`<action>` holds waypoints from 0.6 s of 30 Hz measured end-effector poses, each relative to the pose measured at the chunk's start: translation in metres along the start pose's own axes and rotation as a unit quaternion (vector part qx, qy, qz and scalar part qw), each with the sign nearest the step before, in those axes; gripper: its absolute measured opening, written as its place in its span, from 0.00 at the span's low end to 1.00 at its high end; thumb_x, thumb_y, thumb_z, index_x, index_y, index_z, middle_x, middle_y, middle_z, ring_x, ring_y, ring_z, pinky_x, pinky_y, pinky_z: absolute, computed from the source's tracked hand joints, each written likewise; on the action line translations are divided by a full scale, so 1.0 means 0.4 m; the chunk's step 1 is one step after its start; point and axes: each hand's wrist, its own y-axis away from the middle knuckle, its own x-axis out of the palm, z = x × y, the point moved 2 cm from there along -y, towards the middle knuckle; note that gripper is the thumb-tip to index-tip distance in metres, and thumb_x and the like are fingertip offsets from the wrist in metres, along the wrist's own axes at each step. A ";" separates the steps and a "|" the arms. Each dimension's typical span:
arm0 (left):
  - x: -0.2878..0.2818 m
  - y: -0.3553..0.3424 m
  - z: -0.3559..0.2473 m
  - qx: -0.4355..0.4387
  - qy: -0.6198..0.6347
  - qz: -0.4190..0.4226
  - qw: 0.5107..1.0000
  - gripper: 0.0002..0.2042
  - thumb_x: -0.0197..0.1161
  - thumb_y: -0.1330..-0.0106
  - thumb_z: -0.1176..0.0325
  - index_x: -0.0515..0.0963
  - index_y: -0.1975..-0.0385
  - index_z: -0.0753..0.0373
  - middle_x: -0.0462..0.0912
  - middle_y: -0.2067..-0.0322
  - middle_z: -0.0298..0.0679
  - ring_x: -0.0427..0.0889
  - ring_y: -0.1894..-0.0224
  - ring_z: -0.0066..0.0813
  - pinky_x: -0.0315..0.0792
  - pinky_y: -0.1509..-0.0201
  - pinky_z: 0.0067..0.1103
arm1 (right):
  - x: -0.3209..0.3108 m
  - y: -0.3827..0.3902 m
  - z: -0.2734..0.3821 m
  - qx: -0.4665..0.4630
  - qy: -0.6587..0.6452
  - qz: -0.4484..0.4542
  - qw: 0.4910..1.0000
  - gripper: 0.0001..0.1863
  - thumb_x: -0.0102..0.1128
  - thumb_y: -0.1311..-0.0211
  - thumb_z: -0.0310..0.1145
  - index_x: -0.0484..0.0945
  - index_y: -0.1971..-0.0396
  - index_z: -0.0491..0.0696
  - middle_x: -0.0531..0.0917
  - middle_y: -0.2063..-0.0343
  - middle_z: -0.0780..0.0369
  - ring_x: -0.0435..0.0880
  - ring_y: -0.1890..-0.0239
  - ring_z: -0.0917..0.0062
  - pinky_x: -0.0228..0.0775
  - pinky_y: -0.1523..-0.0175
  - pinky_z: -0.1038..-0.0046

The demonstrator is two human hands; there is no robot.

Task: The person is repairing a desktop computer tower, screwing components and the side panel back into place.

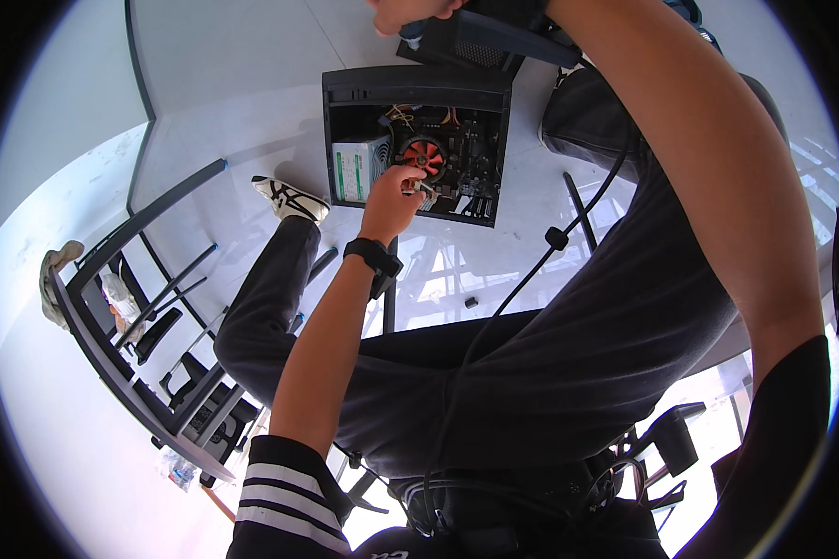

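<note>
A black computer case (418,91) lies on the floor with its side off. Inside are a white power supply (352,173), a red-bladed cooling fan (425,156) and dark boards. My left hand (391,197) reaches in below the fan, its fingers pinched at a small pale, metallic-looking part that I cannot make out. At the top edge, my right hand (408,11) is partly cut off, its visible fingers curled. A small bluish, clear-looking thing (411,35) sits just under it; whether it is held does not show.
A dark perforated panel (483,48) lies beyond the case. A black cable (522,279) with a small block crosses over my legs. My shoe (292,198) is left of the case. A dark-framed piece of furniture (149,210) stands at the left. A small dark piece (472,302) lies on the floor.
</note>
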 end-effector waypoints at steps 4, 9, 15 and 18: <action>0.010 -0.007 -0.004 -0.037 0.044 -0.011 0.998 0.15 0.72 0.44 0.75 0.84 0.55 0.65 0.86 0.60 0.43 0.86 0.60 0.36 0.79 0.52 0.28 | 0.003 0.002 -0.018 -0.023 -0.011 0.000 1.000 0.18 0.57 0.47 0.36 0.87 0.69 0.36 0.86 0.70 0.45 0.84 0.69 0.57 0.73 0.62 0.59; 0.039 -0.012 0.009 -0.040 0.055 -0.032 0.997 0.14 0.74 0.44 0.72 0.85 0.57 0.66 0.88 0.63 0.42 0.86 0.61 0.34 0.79 0.53 0.27 | 0.017 -0.011 -0.025 -0.025 -0.022 0.003 0.999 0.17 0.58 0.47 0.36 0.87 0.70 0.36 0.86 0.71 0.44 0.84 0.69 0.58 0.73 0.62 0.58; 0.069 -0.023 0.000 -0.051 0.045 -0.007 0.998 0.14 0.71 0.43 0.75 0.84 0.55 0.67 0.88 0.61 0.41 0.86 0.59 0.30 0.79 0.52 0.24 | 0.009 -0.014 -0.010 0.004 0.006 0.026 1.000 0.17 0.59 0.47 0.36 0.87 0.71 0.36 0.85 0.73 0.45 0.83 0.71 0.58 0.73 0.63 0.59; 0.070 -0.012 0.026 -0.044 0.065 -0.031 0.996 0.14 0.68 0.46 0.78 0.85 0.58 0.66 0.88 0.64 0.43 0.87 0.63 0.34 0.79 0.54 0.25 | 0.006 -0.009 -0.029 -0.066 -0.037 0.029 0.997 0.16 0.59 0.47 0.35 0.87 0.72 0.36 0.85 0.72 0.45 0.83 0.71 0.58 0.73 0.63 0.59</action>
